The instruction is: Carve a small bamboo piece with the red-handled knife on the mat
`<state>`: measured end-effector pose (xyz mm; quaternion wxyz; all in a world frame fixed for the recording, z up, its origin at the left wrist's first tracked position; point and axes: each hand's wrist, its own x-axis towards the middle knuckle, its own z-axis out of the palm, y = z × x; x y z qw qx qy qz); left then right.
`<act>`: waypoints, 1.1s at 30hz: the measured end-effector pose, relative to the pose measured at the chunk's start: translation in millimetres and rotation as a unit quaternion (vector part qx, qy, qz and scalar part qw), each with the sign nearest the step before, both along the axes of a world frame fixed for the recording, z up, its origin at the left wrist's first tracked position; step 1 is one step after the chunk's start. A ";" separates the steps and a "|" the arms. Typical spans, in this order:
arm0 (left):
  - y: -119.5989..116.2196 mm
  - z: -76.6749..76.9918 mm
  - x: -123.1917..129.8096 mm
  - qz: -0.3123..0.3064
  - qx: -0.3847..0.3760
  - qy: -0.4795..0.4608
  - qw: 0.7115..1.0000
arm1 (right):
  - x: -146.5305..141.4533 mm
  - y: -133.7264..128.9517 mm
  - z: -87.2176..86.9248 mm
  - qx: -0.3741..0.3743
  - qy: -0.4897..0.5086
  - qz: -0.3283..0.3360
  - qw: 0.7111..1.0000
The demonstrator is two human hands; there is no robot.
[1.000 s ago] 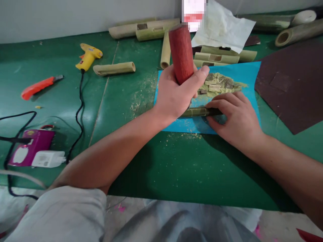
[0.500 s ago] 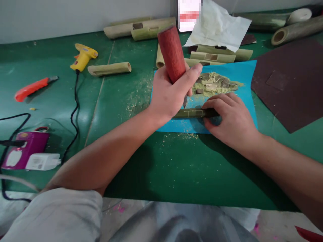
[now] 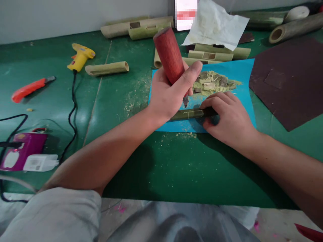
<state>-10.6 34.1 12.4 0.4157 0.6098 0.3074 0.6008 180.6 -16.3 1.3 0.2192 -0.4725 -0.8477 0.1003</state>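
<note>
My left hand (image 3: 166, 92) is wrapped round the thick red wooden handle of a carving tool (image 3: 169, 55), thumb lying along its side. The tool's dark pointed tip shows below the fist, just above a dark green bamboo tube (image 3: 189, 114); whether it touches cannot be made out. Pale lines mark a rectangle on the tube. My right hand (image 3: 228, 117) grips the tube's right end between thumb and fingers, while my left wrist hides its left end. Under both lies a blue sheet (image 3: 246, 97), where bamboo chips and shavings (image 3: 209, 82) are heaped behind the tube.
A yellow glue gun (image 3: 81, 58), an orange utility knife (image 3: 30, 90) and a purple power strip (image 3: 30, 148) are on the left. Cut bamboo pieces (image 3: 107, 68) lie behind, with white paper (image 3: 214, 25) over some. A brown sheet (image 3: 290, 84) covers the right.
The carving tool's handle leans slightly more to the left, and the bamboo tube tilts a little, its left end nearer me. Both hands keep their grips. The whole view shifts slightly.
</note>
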 end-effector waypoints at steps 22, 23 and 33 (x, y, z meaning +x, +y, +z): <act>10.8 -3.4 2.5 0.040 0.033 -0.098 0.994 | -2.2 -14.9 6.6 0.135 -0.090 0.184 0.970; 9.4 -2.1 3.4 0.036 0.029 -0.101 0.994 | -2.0 -14.8 6.5 0.128 -0.096 0.188 0.969; 1.8 6.2 6.3 0.007 -0.022 -0.105 0.994 | -3.0 -13.6 3.4 0.131 -0.078 0.220 0.964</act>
